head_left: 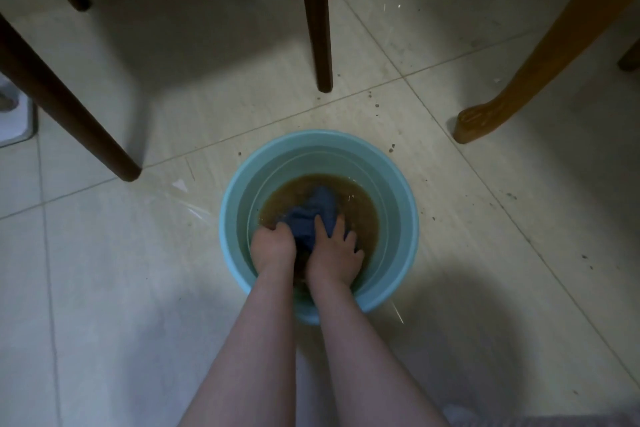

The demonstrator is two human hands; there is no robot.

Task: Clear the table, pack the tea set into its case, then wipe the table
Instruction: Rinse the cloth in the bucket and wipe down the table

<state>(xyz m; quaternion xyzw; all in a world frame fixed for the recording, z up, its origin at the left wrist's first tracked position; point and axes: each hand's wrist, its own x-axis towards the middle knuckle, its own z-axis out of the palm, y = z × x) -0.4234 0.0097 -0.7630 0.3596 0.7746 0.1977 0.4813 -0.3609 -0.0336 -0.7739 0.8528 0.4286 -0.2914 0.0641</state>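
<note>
Blue cloth [313, 215], bunched; left hand [273, 246] grips, right hand [334, 250] presses; teal basin [398, 218]

Smooth, matt plastic on the teal bucket [398, 218]. Soggy blue cloth [311, 215] lies in cloudy brown water [360, 215]. Glossy floor tiles [104, 270] are gritty with specks. Dark, smooth wooden chair legs [317, 28], and a varnished honey-coloured table leg [540, 55], shining.

The left forearm [249, 340] and the right forearm [363, 350] are bare from the wrists down to the bottom edge of the view. The left hand [273, 246] and the right hand [334, 250] are bare too. In the bottom right corner is a strip of greyish, faintly striped fabric [561, 421], with a small whitish patch [457, 412] just beside it. Whether either is worn cannot be told.
</note>
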